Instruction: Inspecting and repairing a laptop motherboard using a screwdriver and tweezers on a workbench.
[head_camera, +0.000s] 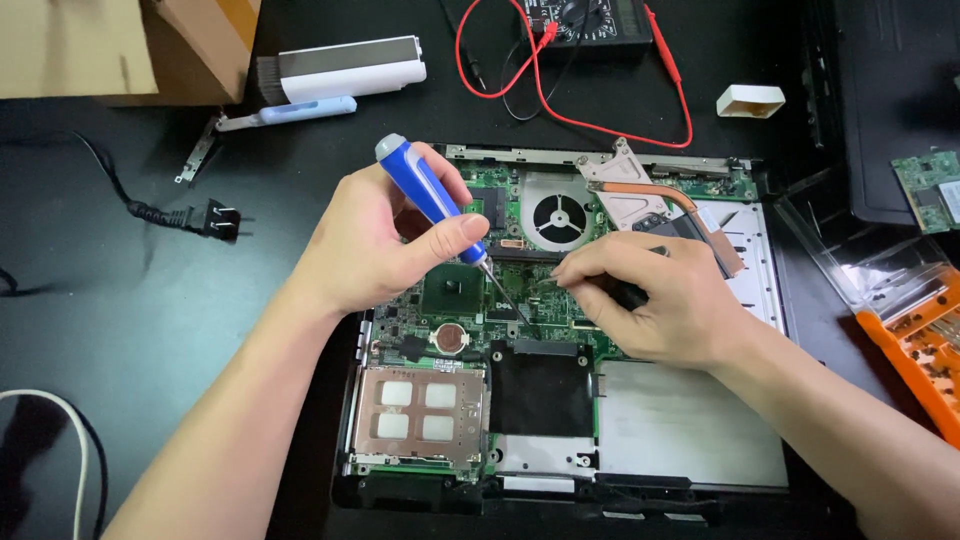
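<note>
A black table (150, 300) fills the frame, with its widest bare stretch at the left and lower left, crossed only by a black power plug (205, 217) and a white cable (75, 450) at the lower left edge. The opened laptop base (690, 420) occupies the centre and lower centre, its near edge close to the bottom of the frame and its right edge just beside a clear plastic tray (860, 250) and an orange bit case (915, 345) at the right edge. Inside it, the green circuit board (455, 290) lies at centre, a round fan (557, 217) and copper heat pipe (650, 195) toward the upper centre, and a metal card cage (418, 410) at lower left of the base. A cardboard box (120, 45) sits at the upper left corner, a white and grey brush (340, 68) just right of it, and red multimeter leads (560, 100) loop across the upper centre. The left hand (375, 235), at centre left, has its fingers wrapped around a blue-handled screwdriver (430, 195), tilted with its tip down on the board. The right hand (650, 300), right of centre, pinches its fingers together at the board beside the tip; what they grasp cannot be made out. A small white block (750, 100) lies at upper right.
</note>
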